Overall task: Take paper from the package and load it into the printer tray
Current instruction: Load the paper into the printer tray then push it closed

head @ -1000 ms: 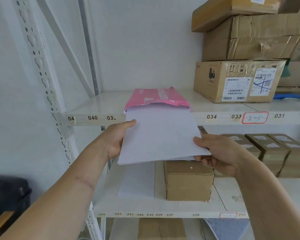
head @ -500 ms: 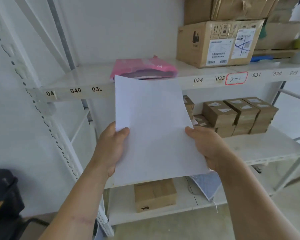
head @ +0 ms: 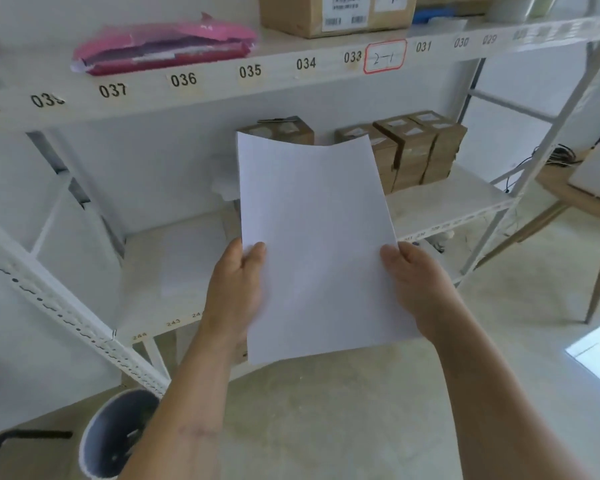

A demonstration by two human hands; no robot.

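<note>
At frame centre, both hands — left hand [head: 236, 289], right hand [head: 420, 289] — grip the paper [head: 316, 244], now clear of the pink package [head: 163, 46] upper left — printer next.

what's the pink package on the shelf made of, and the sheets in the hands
Pink package: looks like thin glossy plastic wrap, since it is crinkled, shiny and torn open. Sheets: plain matte white paper, bowing slightly at the top edge; the count is unclear.
</note>
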